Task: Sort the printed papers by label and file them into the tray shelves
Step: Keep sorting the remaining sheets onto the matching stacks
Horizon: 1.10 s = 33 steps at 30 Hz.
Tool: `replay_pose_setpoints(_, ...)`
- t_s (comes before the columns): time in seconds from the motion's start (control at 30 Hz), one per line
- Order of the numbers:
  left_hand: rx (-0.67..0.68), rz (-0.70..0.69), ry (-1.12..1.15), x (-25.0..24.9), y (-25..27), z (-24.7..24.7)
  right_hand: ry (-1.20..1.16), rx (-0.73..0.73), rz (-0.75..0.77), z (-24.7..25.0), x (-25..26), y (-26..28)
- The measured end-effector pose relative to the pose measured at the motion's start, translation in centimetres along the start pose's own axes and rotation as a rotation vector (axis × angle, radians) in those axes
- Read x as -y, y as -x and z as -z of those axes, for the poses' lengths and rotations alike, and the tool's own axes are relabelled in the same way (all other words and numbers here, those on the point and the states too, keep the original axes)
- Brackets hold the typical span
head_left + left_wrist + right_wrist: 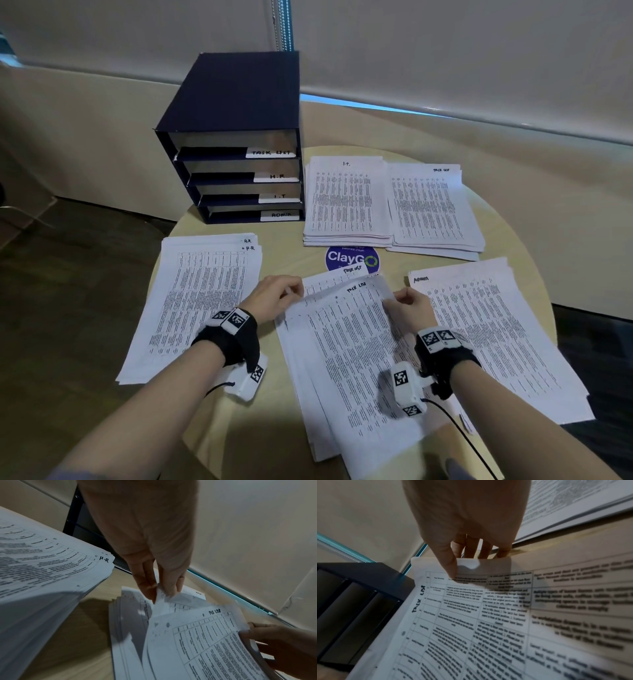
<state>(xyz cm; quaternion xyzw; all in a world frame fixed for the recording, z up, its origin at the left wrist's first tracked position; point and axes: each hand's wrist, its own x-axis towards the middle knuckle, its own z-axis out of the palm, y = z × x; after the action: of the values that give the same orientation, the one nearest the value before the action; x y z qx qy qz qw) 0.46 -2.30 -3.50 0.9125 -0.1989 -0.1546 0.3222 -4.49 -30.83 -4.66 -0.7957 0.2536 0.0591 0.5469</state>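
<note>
A dark blue tray shelf (236, 102) stands at the table's back left, its slots labelled TASK LIST, H.R, I.T and ADMIN. An unsorted pile (308, 394) lies in front of me. Its top sheet (346, 342), marked TASK LIST, is lifted at the far end. My right hand (409, 303) pinches that sheet's right edge (471, 563), thumb on top. My left hand (277, 291) pinches the top left corner of a sheet (161, 599) in the pile. Sorted piles lie around: H.R (195, 301) left, I.T (346, 202) and TASK LIST (431, 205) at the back, ADMIN (489, 332) right.
The round wooden table (267, 428) bears a blue ClayGo sticker (351, 258) between the piles. A beige wall and roller blind close the back. Dark floor (68, 274) lies beyond the table's left edge.
</note>
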Motion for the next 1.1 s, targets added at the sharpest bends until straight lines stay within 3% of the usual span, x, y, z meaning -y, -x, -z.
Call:
replay_pose_setpoints(0.13, 0.011, 0.078, -0.022, 0.3, -0.6, -0.6, -0.015, 0.027, 0.019, 0.4, -0.3, 0.1)
replay_pose_setpoints(0.33, -0.138, 0.175, -0.008, -0.5, -2.3, -0.8, 0.029, 0.045, 0.058, 0.6, -1.3, -0.4)
replay_pose_setpoints(0.47, -0.095, 0.173, -0.032, -1.1, -2.8, -1.0, 0.108, 0.084, 0.097, 0.8, -2.2, -0.9)
replay_pose_setpoints(0.6, -0.072, 0.068, 0.044, -1.6, -2.0, -0.7, 0.045, 0.100, 0.076, 0.4, -2.0, -1.1)
replay_pose_setpoints(0.8, 0.074, 0.044, 0.159, -1.5, -0.5, -0.7, 0.027, 0.144, 0.077, 0.5, -1.2, -0.5)
replay_pose_setpoints(0.97, -0.096, 0.242, 0.019, 1.0, -0.9, -0.8, 0.102, 0.155, 0.110, 1.4, -1.7, 0.6)
replay_pose_setpoints(1.1, -0.086, 0.395, -0.037, 2.6, -0.8, 0.0, 0.120, 0.140, 0.102, 2.7, -2.6, 1.2)
